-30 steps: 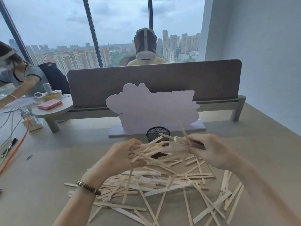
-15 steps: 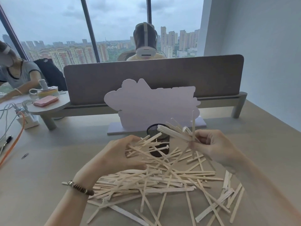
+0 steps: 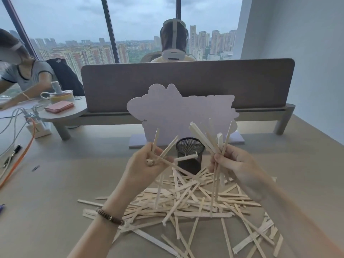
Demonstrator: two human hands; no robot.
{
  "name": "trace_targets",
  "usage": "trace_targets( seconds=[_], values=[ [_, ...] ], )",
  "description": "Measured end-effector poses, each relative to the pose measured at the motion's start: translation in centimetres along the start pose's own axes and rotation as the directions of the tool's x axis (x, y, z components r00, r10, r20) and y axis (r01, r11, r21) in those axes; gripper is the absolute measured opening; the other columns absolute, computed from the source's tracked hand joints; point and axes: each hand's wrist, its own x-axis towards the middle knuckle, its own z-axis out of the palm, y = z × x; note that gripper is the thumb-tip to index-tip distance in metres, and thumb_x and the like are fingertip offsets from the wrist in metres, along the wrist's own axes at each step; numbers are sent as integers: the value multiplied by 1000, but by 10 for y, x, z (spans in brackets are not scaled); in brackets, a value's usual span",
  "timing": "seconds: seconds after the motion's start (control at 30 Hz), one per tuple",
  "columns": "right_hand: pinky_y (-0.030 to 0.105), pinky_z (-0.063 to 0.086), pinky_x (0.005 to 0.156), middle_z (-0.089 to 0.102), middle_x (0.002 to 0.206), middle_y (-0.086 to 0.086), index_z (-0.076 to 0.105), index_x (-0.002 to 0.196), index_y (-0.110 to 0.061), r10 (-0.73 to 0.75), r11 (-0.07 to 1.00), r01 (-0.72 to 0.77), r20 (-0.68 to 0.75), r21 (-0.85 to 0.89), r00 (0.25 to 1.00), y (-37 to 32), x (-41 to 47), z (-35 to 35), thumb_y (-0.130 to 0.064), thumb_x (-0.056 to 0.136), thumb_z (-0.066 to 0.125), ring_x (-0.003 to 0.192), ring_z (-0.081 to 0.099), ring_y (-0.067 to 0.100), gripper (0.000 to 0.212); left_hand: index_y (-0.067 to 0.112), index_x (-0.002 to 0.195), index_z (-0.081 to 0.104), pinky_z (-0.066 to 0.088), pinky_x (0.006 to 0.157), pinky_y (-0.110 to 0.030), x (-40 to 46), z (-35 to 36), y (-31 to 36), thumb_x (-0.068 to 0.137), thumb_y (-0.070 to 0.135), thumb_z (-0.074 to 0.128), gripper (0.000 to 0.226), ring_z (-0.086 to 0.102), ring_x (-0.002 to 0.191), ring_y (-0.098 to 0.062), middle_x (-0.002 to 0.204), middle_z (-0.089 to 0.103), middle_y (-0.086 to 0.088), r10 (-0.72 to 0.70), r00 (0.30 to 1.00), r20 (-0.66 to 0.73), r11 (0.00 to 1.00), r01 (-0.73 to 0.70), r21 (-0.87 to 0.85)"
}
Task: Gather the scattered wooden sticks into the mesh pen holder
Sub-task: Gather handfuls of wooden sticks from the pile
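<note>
I have both hands raised over the pile (image 3: 186, 205) on the desk (image 3: 55, 183). My left hand (image 3: 147, 164) has its fingers curled shut around a few sticks (image 3: 163, 151) that splay up and to the right. My right hand (image 3: 234, 162) clamps a fuller bunch (image 3: 214, 138), fanned upward and trailing down to the pile. The holder (image 3: 189, 155) stands upright between my hands, just behind the pile, with 1 stick across its front
</note>
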Motion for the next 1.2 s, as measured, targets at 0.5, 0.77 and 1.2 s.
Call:
trace_targets(
  seconds=[0.5, 0.77, 1.2],
  values=[
    [24, 21, 43, 28, 53, -4, 65, 98, -7, -12, 980, 36, -120, 198, 993, 6, 1, 30, -32, 90, 58, 45, 21, 11, 28, 12, 93, 70, 49, 61, -18, -6, 12, -4, 68, 30, 85, 35, 53, 57, -4, 57, 54, 16, -80, 995, -60, 985, 69, -159],
    [25, 12, 41, 26, 47, -3, 58, 65, -15, -26, 966, 74, -191, 249, 981, 5, -2, 28, -28, 97, 54, 40, 16, 12, 35, -1, 71, 48, 38, 56, -17, -11, 25, -17, 77, 20, 82, 40, 41, 59, -14, 62, 43, -3, -38, 999, 25, 996, 39, -76],
    [29, 13, 42, 26, 46, -4, 36, 49, -21, -92, 974, 124, -169, 189, 981, -1, -10, 34, -37, 96, 50, 40, 17, 11, 52, 23, 45, 35, 20, 40, -26, -10, 28, -5, 98, 23, 54, 56, 22, 36, -14, 41, 28, 3, -47, 964, -263, 905, -71, -419]
  ],
)
